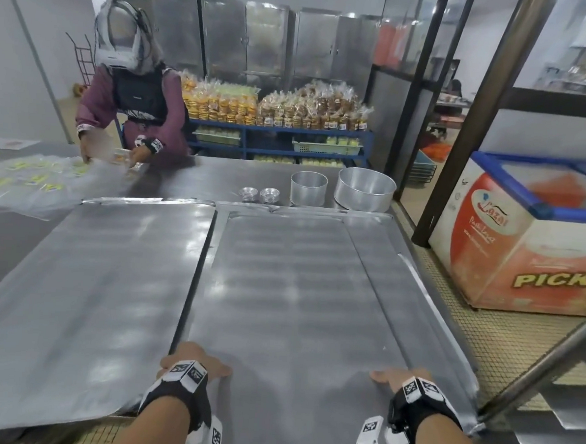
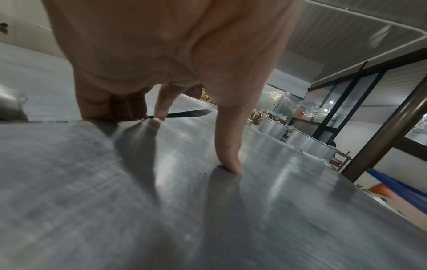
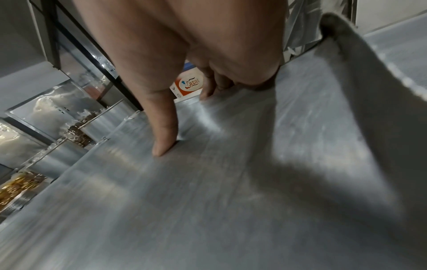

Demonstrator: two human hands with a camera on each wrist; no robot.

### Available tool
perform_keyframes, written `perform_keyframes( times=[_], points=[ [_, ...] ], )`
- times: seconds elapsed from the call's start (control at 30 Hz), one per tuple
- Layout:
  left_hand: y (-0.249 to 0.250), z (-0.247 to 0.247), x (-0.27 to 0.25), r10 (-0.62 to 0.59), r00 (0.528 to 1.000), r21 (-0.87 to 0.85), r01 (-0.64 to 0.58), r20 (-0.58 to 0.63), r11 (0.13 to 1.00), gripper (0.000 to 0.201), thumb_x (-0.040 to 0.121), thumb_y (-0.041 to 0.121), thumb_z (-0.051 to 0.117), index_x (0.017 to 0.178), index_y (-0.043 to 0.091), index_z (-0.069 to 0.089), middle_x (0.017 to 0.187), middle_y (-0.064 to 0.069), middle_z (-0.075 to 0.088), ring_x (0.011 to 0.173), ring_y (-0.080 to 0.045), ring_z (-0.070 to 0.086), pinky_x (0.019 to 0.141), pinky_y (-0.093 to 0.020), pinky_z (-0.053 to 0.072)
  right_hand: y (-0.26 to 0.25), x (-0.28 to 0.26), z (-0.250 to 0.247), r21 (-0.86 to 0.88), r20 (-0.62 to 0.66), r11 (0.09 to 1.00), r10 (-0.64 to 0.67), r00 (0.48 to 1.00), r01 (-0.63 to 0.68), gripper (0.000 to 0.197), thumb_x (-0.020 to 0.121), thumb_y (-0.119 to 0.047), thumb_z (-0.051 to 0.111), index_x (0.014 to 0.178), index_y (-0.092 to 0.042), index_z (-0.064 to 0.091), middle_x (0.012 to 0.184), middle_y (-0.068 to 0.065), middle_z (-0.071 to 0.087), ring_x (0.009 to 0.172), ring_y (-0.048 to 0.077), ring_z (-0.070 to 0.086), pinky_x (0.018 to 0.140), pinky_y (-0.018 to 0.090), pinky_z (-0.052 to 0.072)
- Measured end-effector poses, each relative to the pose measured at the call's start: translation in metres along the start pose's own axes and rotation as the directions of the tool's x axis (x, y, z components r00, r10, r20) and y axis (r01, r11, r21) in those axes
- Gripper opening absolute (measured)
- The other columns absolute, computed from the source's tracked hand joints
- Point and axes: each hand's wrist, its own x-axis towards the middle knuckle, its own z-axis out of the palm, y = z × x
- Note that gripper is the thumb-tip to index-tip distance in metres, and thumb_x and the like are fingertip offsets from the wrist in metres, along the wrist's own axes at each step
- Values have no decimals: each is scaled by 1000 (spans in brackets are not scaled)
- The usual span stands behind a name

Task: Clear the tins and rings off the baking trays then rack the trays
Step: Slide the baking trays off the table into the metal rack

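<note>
Two hands held the near edge of the right-hand tray (image 1: 291, 290), which lay on the worktop (image 1: 198, 175) with its near end overhanging. The left hand (image 1: 192, 361) gripped the near left corner: the thumb (image 2: 227, 146) pressed flat on top while the fingers (image 2: 110, 104) curled over the side edge. The right hand (image 1: 400, 377) took the near right part of the edge the same way, its thumb (image 3: 163, 131) on top and its fingers (image 3: 216, 82) bent down over the rim (how far they wrapped underneath could not be seen). Both wrists sat low and roughly level, forearms reaching straight forward, hands well apart.

To lift this well, the grip probably needed to stay wide and even, so the thin sheet would not sag or twist; drawing it straight toward the body before tilting should keep it from scraping the left-hand tray (image 1: 85, 277) lying just beside it. The rack (image 1: 546, 439) stood at the near right, so a turn that way seemed likely.

Beyond the trays, near the far right corner of the worktop, stood the small stacked tins (image 1: 259, 194), a ring (image 1: 308, 188) and a bigger ring (image 1: 365, 189), all already off the trays. Across the far left side another person (image 1: 134, 109) worked at packets.
</note>
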Motion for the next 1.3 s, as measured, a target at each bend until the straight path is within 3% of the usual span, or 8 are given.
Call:
perform_keyframes(
  times=[0.07, 0.17, 0.43, 0.63, 0.8, 1.03, 1.13, 1.3],
  points=[
    [8, 8, -8, 10, 1000, 16, -10, 3, 1000, 104, 45, 55, 82, 133, 10, 49, 131, -12, 55, 110, -31, 59, 86, -35, 52, 2, 7, -10, 1, -46, 1000, -8, 999, 8, 90, 65, -21, 90, 134, 10, 41, 129, 24, 57, 109, 35, 61, 82, 34, 45],
    [18, 21, -16, 12, 1000, -1, -12, 4, 1000, 97, 46, 52, 83, 128, 10, 50, 125, -13, 58, 107, -30, 60, 75, -31, 48, 8, 15, -25, 1, -71, 1000, 3, 997, -3, 88, 67, -21, 89, 134, 10, 40, 129, 24, 57, 105, 34, 61, 84, 37, 46],
    [50, 56, -37, 67, 998, -34, -67, -14, 997, 63, 58, 47, 84, 104, 11, 59, 118, -14, 55, 106, -31, 58, 88, -33, 53, 19, 33, -53, -33, -202, 999, -46, 978, 40, 95, 59, -33, 92, 130, 4, 41, 129, 22, 56, 115, 35, 60, 92, 39, 50],
    [69, 69, -45, 86, 994, -58, -90, -63, 994, 58, 67, 43, 83, 106, 13, 53, 124, -14, 43, 111, -35, 53, 76, -34, 43, 22, 51, -64, -46, -174, 996, -82, 981, 75, 88, 53, -36, 88, 125, -2, 50, 124, 18, 60, 114, 33, 60, 95, 40, 51],
    [78, 77, -46, 89, 994, -68, -94, -64, 993, 61, 69, 44, 82, 112, 12, 54, 126, -14, 42, 114, -35, 52, 84, -36, 46, 12, 56, -73, -17, -205, 999, -51, 978, 48, 113, 70, -27, 86, 150, 5, 13, 139, 21, 52, 128, 35, 51, 104, 41, 42],
    [87, 76, -44, 87, 993, -66, -93, -79, 994, 64, 70, 44, 82, 118, 12, 54, 129, -12, 41, 117, -33, 51, 88, -35, 46, 2, 76, -70, -69, -215, 996, -73, 974, 59, 133, 60, -37, 88, 152, 4, 1, 133, 18, 57, 120, 32, 57, 95, 35, 49],
    [88, 75, -42, 80, 993, -57, -85, -82, 995, 65, 71, 43, 82, 120, 11, 53, 128, -12, 41, 116, -32, 52, 88, -34, 46, -1, 86, -70, -127, -161, 992, -31, 986, 11, 123, 57, -36, 88, 149, 6, 18, 117, 15, 64, 106, 28, 64, 77, 29, 48],
    [88, 74, -42, 55, 994, -63, -61, -92, 996, 74, 69, 46, 82, 125, 12, 50, 128, -10, 43, 116, -28, 54, 98, -33, 47, -8, 76, -70, -256, -143, 966, 1, 990, -38, 95, 75, -30, 82, 144, 7, 27, 139, 17, 49, 126, 30, 51, 97, 30, 42]
  ],
)
